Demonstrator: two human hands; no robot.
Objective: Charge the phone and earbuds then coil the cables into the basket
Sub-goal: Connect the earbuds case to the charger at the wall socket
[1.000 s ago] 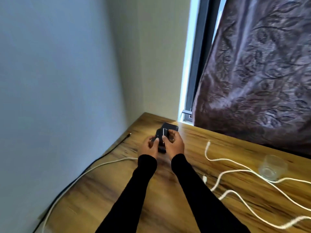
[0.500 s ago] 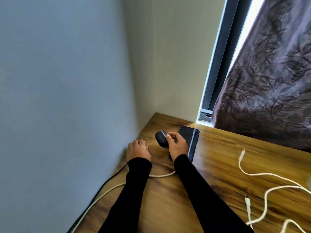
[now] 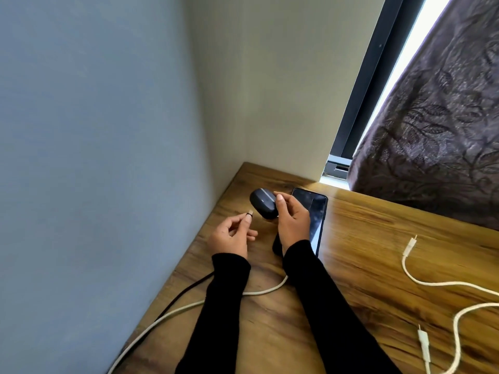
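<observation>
My right hand (image 3: 293, 222) grips a dark rounded earbuds case (image 3: 263, 202), lifted a little above the wooden desk (image 3: 364, 238). My left hand (image 3: 232, 234) pinches the metal-tipped plug (image 3: 249, 214) of a black cable (image 3: 183, 290), a short gap left of the case. A black phone (image 3: 314, 211) lies face up on the desk, partly under my right hand. A white cable (image 3: 167, 314) passes beneath my forearms toward the phone's near end; its plug is hidden.
Two more white cables (image 3: 442, 283) with loose plugs lie on the right part of the desk. A wall corner closes the desk on the left and far side. A patterned dark curtain (image 3: 437, 130) hangs over the window at the back right.
My left hand came up off the desk with the black cable's plug pinched in it. The right hand still has the earbuds case. The view shifted left.
</observation>
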